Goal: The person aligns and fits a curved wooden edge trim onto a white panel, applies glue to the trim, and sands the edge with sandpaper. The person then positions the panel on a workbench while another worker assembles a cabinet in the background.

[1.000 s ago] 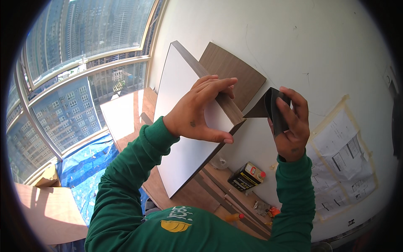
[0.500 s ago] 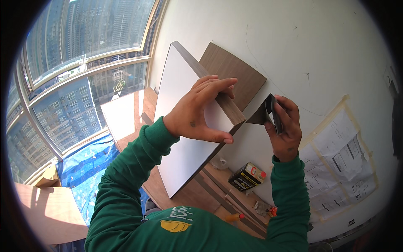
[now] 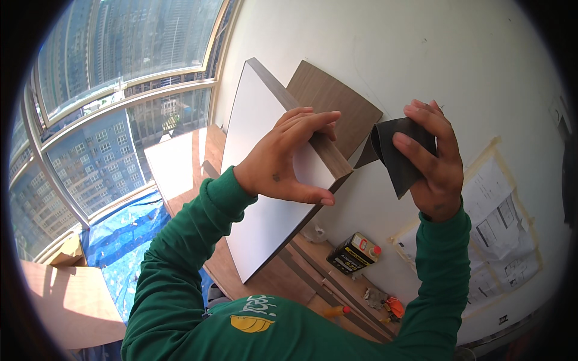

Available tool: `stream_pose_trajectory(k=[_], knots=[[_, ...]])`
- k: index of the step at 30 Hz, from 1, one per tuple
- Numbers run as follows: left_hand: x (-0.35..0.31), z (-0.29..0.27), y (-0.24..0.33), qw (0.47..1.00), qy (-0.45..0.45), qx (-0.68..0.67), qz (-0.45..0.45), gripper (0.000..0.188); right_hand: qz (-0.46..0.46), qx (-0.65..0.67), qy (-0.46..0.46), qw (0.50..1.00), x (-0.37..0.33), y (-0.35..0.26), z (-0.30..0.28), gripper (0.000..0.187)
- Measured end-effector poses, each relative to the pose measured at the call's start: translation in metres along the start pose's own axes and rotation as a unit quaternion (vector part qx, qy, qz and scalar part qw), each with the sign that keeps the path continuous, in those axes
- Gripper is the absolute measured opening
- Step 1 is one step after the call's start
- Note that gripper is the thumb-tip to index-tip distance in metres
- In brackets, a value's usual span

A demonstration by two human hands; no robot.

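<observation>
A white-faced panel (image 3: pixel 265 180) with wood-grain edges stands tilted in front of me. My left hand (image 3: pixel 286 159) grips its upper wood-grain edge, fingers hooked over the far side and thumb stretched along the near side. Just right of the panel's corner, my right hand (image 3: pixel 436 159) holds a folded, dark grey sheet of sandpaper (image 3: pixel 400 147) between thumb and fingers. One pointed end of the sheet sticks out toward that corner, touching or very close to it; I cannot tell which.
Behind the panel a brown wood-grain board (image 3: pixel 334 102) leans on the wall. Below are a black can with a red cap (image 3: pixel 354 253), long strips (image 3: pixel 337 295) and an orange item (image 3: pixel 394 307) on a wooden surface. Taped drawings (image 3: pixel 497 234) hang at right. Windows and blue sheeting (image 3: pixel 129 234) lie left.
My right hand has moved right and slightly up, turning the folded sandpaper so that more of its flat face shows. My left hand and the panel stay where they were.
</observation>
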State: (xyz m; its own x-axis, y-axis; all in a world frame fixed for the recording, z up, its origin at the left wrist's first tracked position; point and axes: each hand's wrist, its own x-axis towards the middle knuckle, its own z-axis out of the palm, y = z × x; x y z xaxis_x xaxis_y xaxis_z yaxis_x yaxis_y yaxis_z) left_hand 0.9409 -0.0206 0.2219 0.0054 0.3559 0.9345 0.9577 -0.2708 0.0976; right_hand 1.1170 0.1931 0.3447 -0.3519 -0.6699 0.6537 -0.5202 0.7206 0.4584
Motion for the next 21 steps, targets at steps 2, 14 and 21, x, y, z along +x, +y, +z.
stream_pose_trajectory(k=[2,14,21], knots=[[0.0,-0.001,0.001,1.0,-0.001,-0.001,-0.001,0.121,-0.006,-0.005,-0.021,1.0,0.007,-0.002,-0.004,0.059],[-0.001,-0.003,0.002,1.0,0.004,-0.001,-0.001,0.12,-0.016,0.0,-0.066,0.998,0.021,-0.005,-0.006,0.058],[-0.002,-0.004,0.002,1.0,0.002,-0.006,0.003,0.119,-0.022,-0.004,-0.072,0.997,0.021,-0.003,-0.006,0.06]])
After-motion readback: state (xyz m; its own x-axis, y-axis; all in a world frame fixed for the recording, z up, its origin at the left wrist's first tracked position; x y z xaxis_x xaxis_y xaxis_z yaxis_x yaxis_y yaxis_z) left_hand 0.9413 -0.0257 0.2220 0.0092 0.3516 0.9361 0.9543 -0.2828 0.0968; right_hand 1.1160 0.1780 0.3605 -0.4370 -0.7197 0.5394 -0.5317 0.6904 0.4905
